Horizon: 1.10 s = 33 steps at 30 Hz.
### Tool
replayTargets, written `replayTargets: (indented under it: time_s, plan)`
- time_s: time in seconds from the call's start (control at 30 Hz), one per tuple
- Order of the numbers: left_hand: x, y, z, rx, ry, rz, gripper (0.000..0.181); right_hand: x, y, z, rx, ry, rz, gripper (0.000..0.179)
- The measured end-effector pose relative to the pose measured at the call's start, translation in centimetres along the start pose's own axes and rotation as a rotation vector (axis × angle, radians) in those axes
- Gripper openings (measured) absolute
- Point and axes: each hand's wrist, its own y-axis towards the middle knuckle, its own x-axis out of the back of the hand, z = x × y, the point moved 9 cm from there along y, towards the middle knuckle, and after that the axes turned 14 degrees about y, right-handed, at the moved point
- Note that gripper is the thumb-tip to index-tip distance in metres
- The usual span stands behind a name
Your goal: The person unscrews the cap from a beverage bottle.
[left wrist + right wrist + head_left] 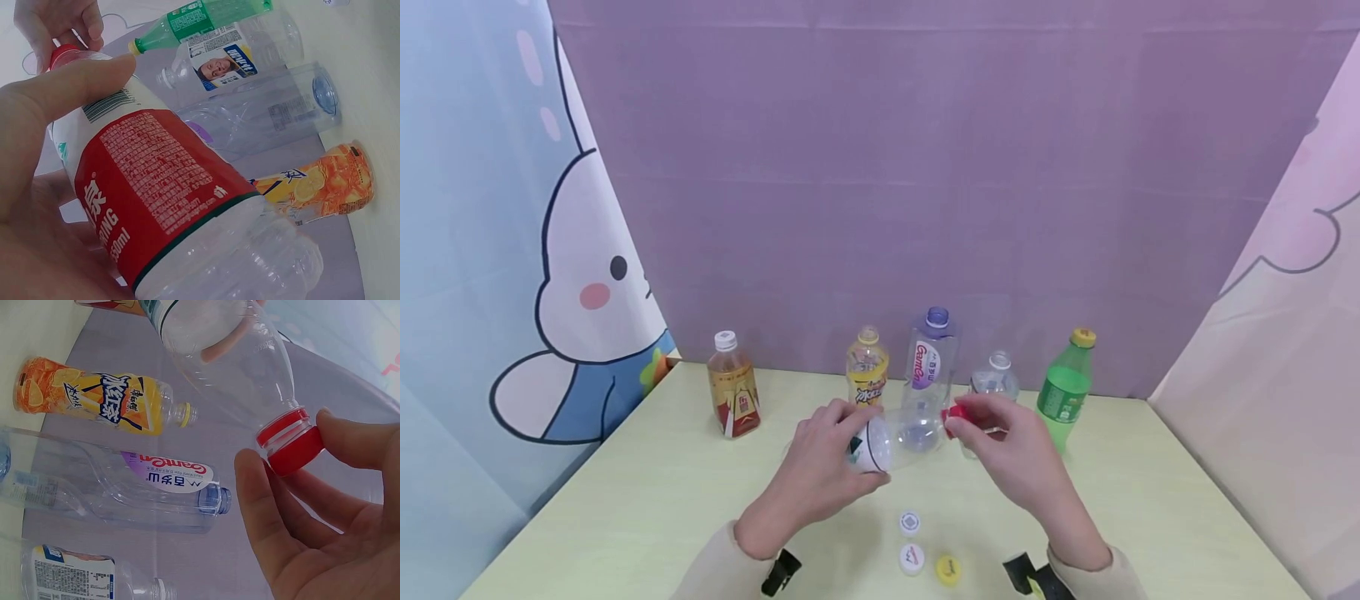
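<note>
My left hand grips a clear plastic bottle with a red and white label round its body, tilted on its side above the table. The bottle's neck points to the right. At that end my right hand pinches a red cap between thumb and fingers. In the right wrist view the cap sits at the bottle's mouth, with a narrow pale gap between it and the red ring on the neck. Three loose caps lie on the table below: a white cap, another white cap and a yellow cap.
Behind my hands stand an uncapped yellow iced tea bottle, a tall uncapped bluish bottle and an uncapped clear bottle. A brown drink bottle with white cap is left; a green bottle with yellow cap, right. Purple cloth hangs behind.
</note>
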Motion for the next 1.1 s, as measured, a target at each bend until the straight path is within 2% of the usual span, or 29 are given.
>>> replayTargets:
  time_s: [0.13, 0.67, 0.93, 1.1]
  plan:
    - [0.01, -0.01, 0.01, 0.000, 0.003, 0.004, 0.075, 0.00, 0.02, -0.05, -0.002, 0.010, 0.006, 0.029]
    - [-0.11, -0.02, 0.10, 0.006, 0.009, 0.014, 0.075, -0.28, -0.09, 0.47, 0.077, 0.011, 0.065, 0.035]
    - [-0.32, -0.05, 0.11, 0.005, -0.009, 0.025, 0.075, -0.08, -0.29, 0.79, 0.094, 0.043, 0.047, 0.016]
    - [-0.39, -0.09, -0.02, -0.004, -0.007, 0.031, 0.075, 0.00, -0.35, 0.91, 0.105, 0.030, 0.030, 0.018]
